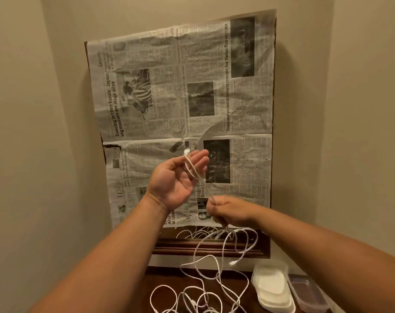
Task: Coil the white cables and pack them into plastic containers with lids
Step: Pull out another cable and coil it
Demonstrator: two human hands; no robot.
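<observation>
My left hand (177,177) is raised palm-up with its fingers spread, and a white cable (190,168) is looped around those fingers, its plug end at the fingertips. My right hand (230,213) sits lower and to the right, pinching the same cable where it runs taut down from the left hand. Below the right hand the cable hangs in loose loops (223,245). More white cables (192,299) lie tangled on the dark wooden surface. At the lower right stands a stack of white lids (272,288) beside clear plastic containers (307,294).
A board covered in newspaper (180,98) leans against the beige wall straight ahead. The dark wooden tabletop (160,279) runs along the bottom, with walls close on both sides.
</observation>
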